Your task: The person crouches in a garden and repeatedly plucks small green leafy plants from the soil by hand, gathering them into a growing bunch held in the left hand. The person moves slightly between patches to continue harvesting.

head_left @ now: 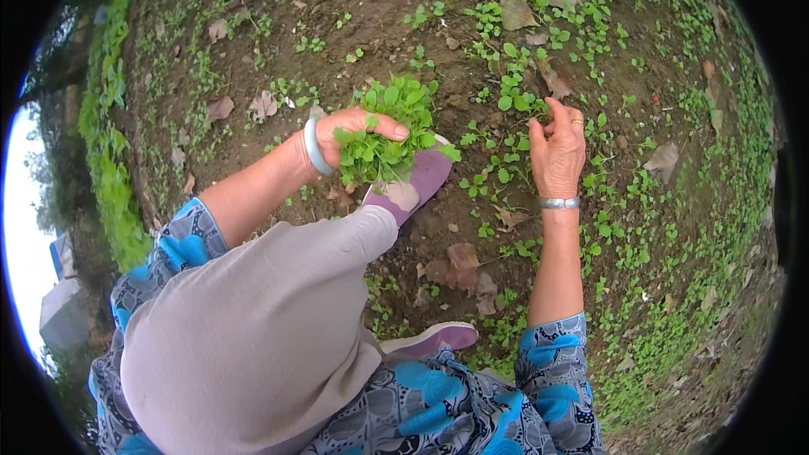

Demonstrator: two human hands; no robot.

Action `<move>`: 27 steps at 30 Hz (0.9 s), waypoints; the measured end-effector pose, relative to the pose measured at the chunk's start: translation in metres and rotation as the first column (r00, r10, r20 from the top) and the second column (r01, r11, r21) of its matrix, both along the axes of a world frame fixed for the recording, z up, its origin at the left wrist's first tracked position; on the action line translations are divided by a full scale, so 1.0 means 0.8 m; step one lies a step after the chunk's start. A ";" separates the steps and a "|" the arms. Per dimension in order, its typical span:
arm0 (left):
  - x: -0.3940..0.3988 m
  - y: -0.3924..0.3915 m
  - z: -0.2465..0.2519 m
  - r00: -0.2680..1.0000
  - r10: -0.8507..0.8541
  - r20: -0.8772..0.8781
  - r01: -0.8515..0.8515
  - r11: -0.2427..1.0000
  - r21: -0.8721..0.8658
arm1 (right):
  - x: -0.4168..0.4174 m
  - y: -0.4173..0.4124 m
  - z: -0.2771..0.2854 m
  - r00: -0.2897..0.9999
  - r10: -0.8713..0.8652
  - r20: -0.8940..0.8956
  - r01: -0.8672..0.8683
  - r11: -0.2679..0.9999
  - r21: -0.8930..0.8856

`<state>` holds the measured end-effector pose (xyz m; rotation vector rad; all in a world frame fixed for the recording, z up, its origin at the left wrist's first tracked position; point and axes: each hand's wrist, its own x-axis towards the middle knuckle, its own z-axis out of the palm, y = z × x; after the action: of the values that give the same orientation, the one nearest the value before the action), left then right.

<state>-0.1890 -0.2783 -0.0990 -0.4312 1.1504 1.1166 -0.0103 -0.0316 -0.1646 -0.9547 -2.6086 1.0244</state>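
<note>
My left hand, with a pale bangle at its wrist, is closed around a bunch of small leafy green seedlings. The bunch hangs above the toe of a purple and beige shoe. To the right, my right hand, wearing a ring and a silver bracelet, is low over the soil with thumb and forefinger close together. Their tips are beside green seedlings growing in the ground. Whether a thin stem lies between those fingertips, I cannot tell.
Brown soil carries scattered seedlings, with denser growth on the right. Dry leaves lie about, one just beyond my right hand and several between the feet. The other purple shoe is nearer my body. Taller green plants line the left.
</note>
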 end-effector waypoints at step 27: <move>-0.003 -0.004 -0.011 0.999 -0.032 0.030 0.033 0.999 -0.010 | -0.014 -0.005 -0.029 0.975 -0.079 -0.206 0.081 0.997 0.003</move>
<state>-0.1912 -0.2814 -0.1074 -0.4351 1.1338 1.0727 -0.0211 -0.0356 -0.1882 -0.8914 -2.3857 1.0276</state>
